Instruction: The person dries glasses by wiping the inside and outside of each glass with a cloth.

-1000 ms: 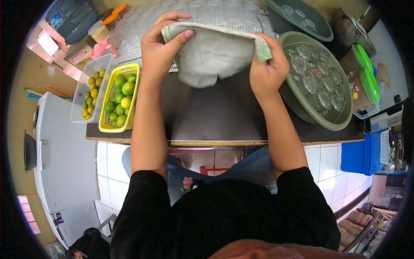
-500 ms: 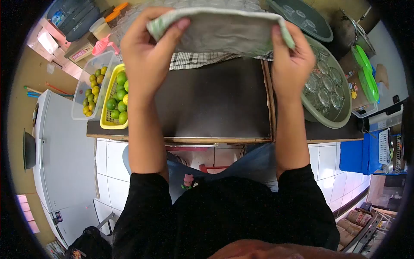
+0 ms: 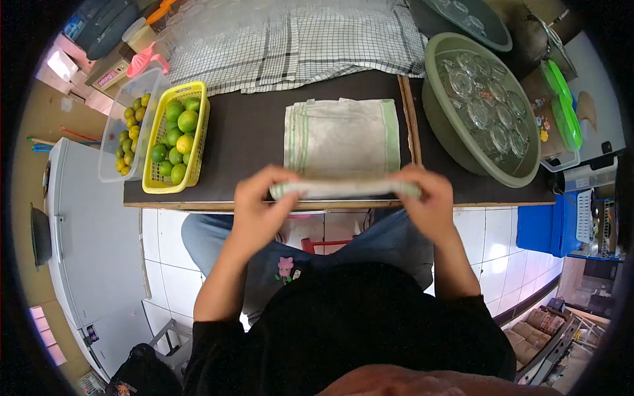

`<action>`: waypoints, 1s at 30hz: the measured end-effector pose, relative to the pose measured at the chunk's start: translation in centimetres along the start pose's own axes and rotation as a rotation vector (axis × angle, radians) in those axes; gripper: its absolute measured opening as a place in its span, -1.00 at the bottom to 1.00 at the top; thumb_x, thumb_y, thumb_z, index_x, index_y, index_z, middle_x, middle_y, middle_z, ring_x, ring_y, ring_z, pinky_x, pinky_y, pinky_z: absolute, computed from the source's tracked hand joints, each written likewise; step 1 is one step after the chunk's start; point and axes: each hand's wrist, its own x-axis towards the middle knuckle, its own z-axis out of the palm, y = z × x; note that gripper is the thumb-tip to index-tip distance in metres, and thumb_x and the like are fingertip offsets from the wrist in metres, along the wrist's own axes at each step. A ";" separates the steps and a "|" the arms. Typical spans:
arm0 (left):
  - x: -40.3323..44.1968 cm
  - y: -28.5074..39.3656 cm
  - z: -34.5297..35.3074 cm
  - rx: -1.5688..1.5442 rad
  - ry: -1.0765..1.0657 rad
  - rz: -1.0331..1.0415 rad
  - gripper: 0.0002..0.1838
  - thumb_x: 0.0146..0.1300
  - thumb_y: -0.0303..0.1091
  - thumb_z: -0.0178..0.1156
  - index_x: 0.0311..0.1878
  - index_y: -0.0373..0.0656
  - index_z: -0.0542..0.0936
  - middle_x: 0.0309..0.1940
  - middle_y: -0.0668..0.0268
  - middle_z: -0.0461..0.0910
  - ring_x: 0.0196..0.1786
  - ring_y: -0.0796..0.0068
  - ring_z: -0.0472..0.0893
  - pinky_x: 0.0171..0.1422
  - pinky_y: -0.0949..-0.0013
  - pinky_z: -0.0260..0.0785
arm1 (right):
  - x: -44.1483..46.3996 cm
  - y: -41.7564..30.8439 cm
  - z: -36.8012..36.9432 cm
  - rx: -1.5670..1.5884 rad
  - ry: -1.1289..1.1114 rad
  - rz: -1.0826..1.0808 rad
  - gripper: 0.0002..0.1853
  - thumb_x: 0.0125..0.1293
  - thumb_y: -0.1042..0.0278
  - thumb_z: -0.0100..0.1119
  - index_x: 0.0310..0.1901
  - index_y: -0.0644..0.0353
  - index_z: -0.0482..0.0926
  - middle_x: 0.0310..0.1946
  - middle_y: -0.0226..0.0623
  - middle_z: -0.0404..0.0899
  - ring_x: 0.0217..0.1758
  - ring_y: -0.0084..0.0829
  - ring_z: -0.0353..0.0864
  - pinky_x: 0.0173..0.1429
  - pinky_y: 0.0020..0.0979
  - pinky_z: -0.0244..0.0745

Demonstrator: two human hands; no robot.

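A whitish cloth with green stripes along its sides lies on the dark tabletop. Its near edge is raised at the table's front, stretched between both hands. My left hand pinches the left corner, thumb toward me. The right corner is held by my right hand in a similar pinch. The far part of the cloth rests flat, with small wrinkles at its far edge.
To the left stand a yellow basket of limes and a clear box of small citrus. A green basin of glasses is at right. Across the back, a checked cloth lies under many upturned glasses.
Both hands have come down and toward me from high above the table. The cloth, held up in the air before, now lies mostly on the tabletop with its near edge still gripped.
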 end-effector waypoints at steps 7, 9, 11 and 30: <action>11.0 2.0 0.9 0.366 0.472 0.407 -0.36 0.31 -0.43 0.46 0.40 -0.28 0.43 0.20 0.01 0.64 0.30 0.08 0.63 0.45 0.12 0.39 | 9.9 -1.5 2.0 -0.216 0.630 -0.374 -0.70 0.40 0.65 0.25 0.14 0.32 0.65 0.04 -0.13 0.72 0.11 -0.19 0.74 0.23 -0.27 0.61; 10.6 3.9 1.0 0.360 0.406 0.533 -0.38 0.29 -0.47 0.41 0.40 -0.30 0.46 0.25 -0.06 0.59 0.36 -0.07 0.57 0.49 0.06 0.36 | 9.3 -0.2 2.2 -0.344 0.524 -0.644 -0.65 0.34 0.72 0.21 0.15 0.32 0.64 0.14 -0.05 0.68 0.17 -0.08 0.72 0.27 -0.21 0.61; 8.7 4.2 2.2 0.283 0.149 0.461 -0.46 0.35 -0.47 0.32 0.39 -0.30 0.49 0.29 -0.06 0.59 0.36 -0.08 0.59 0.47 0.05 0.39 | 7.8 -0.3 3.0 -0.379 0.209 -0.536 -0.60 0.36 0.61 0.22 0.24 0.33 0.61 0.32 0.05 0.59 0.37 0.02 0.60 0.43 -0.12 0.51; 18.4 2.0 9.5 0.699 -0.180 0.610 -0.76 0.49 -0.22 0.15 -0.06 -0.17 0.66 -0.16 0.10 0.74 -0.04 0.00 0.69 0.12 -0.03 0.40 | 3.6 -5.3 -2.7 -0.681 -0.621 -0.155 -0.39 0.52 0.07 0.24 0.38 0.40 0.50 0.42 0.13 0.53 0.49 0.06 0.52 0.56 -0.07 0.41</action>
